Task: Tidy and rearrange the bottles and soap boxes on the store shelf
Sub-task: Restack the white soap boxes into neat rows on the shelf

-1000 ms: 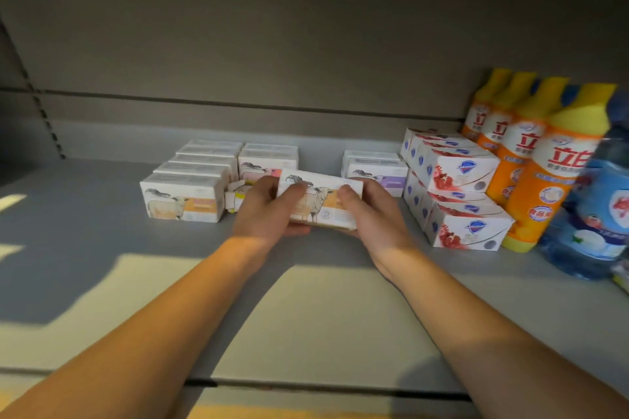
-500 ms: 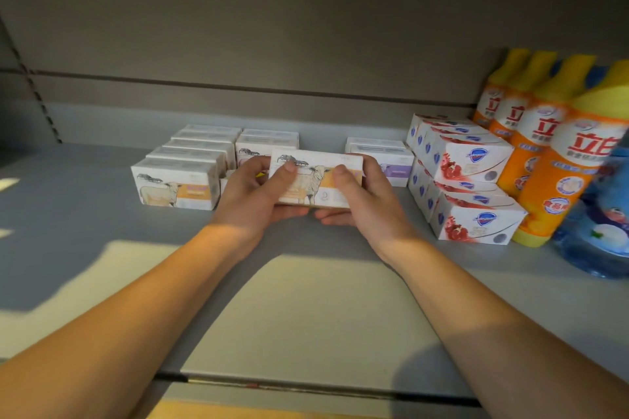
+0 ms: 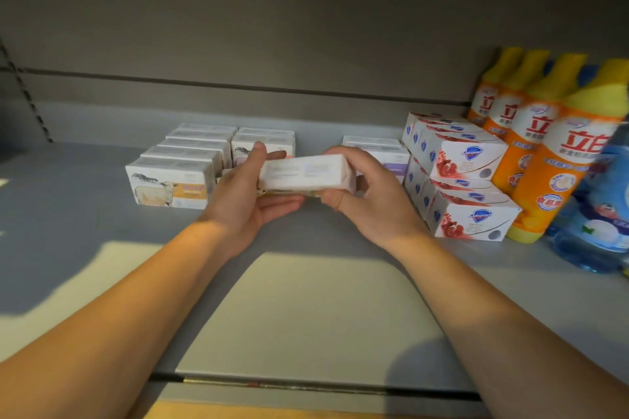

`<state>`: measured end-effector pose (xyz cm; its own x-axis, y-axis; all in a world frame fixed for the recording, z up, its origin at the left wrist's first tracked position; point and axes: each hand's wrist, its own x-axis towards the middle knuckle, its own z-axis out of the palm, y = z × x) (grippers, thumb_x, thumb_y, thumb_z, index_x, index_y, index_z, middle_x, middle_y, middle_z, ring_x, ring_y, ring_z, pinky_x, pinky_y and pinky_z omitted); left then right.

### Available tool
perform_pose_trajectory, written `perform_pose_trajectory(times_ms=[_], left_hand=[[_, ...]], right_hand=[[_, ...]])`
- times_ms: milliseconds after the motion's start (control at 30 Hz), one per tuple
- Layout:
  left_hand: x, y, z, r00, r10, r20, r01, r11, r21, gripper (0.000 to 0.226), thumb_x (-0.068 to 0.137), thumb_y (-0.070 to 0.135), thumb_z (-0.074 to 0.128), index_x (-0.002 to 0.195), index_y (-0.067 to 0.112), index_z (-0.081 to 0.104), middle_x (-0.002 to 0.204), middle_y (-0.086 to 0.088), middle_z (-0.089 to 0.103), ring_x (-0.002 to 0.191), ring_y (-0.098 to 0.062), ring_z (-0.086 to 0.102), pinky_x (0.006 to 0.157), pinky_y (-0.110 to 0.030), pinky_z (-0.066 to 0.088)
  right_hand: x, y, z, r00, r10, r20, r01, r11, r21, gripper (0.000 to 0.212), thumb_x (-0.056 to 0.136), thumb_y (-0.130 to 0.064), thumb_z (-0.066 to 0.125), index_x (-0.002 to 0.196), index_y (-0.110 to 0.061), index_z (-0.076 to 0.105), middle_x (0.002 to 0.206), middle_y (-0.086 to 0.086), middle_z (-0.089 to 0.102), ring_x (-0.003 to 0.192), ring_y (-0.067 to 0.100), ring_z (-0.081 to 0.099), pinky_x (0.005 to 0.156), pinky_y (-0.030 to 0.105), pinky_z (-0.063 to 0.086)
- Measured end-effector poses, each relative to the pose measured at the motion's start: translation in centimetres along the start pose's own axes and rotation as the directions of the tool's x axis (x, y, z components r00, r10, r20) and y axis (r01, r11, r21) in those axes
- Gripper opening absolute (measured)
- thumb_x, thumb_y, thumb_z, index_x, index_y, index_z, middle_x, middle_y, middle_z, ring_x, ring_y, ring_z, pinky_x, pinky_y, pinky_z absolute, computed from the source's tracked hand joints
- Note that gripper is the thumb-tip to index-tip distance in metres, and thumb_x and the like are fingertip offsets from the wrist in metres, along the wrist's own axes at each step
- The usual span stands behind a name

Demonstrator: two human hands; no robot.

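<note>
A white soap box (image 3: 306,172) is held above the grey shelf (image 3: 306,309) between both hands, its printed back side turned up. My left hand (image 3: 250,194) grips its left end, thumb on top and fingers underneath. Its right end sits in my right hand (image 3: 367,201), whose fingers curl round it. To the left stands a row of white soap boxes with a sheep picture (image 3: 173,185), and a second row (image 3: 263,143) lies behind my left hand. Purple-labelled boxes (image 3: 391,160) are partly hidden behind my right hand.
Two-high stacks of white and red soap boxes (image 3: 466,177) stand to the right. Beside them is a row of orange bottles with yellow caps (image 3: 551,160), and a blue bottle (image 3: 602,214) at the far right edge. The shelf's back wall (image 3: 272,44) rises behind.
The box has been turned over in both hands, so its sheep picture faces away and the plain printed side shows. It has also been lifted slightly toward me.
</note>
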<state>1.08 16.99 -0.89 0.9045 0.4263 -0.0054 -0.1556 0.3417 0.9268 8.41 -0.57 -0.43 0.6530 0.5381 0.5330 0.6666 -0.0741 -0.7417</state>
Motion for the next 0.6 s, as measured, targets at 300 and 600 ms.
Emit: perform_pose_trajectory(times_ms=[300, 600], left_hand=[[-0.6, 0.5, -0.3, 0.967, 0.245, 0.067, -0.241, 0.969, -0.058, 0.046, 0.086, -0.012, 0.053, 0.119, 0.018, 0.065, 0.118, -0.005, 0.067, 0.103, -0.024, 0.066, 0.085, -0.042, 0.055], [-1.1, 0.5, -0.1, 0.954, 0.225, 0.2, -0.232, 0.973, 0.014, 0.062, 0.086, -0.018, 0.048, 0.138, 0.016, 0.048, 0.115, -0.011, 0.065, 0.107, -0.029, 0.061, 0.096, -0.044, 0.043]], right_hand=[[0.1, 0.4, 0.8, 0.949, 0.312, 0.049, -0.291, 0.801, 0.523, 0.035, 0.09, -0.013, 0.064, 0.119, -0.033, 0.061, 0.131, 0.007, 0.058, 0.117, 0.024, 0.061, 0.092, 0.043, 0.056], [0.2, 0.5, 0.1, 0.971, 0.23, -0.065, -0.173, 0.865, 0.47, 0.047, 0.071, -0.008, 0.067, 0.11, -0.035, 0.067, 0.121, -0.004, 0.067, 0.108, 0.021, 0.066, 0.092, 0.043, 0.054]])
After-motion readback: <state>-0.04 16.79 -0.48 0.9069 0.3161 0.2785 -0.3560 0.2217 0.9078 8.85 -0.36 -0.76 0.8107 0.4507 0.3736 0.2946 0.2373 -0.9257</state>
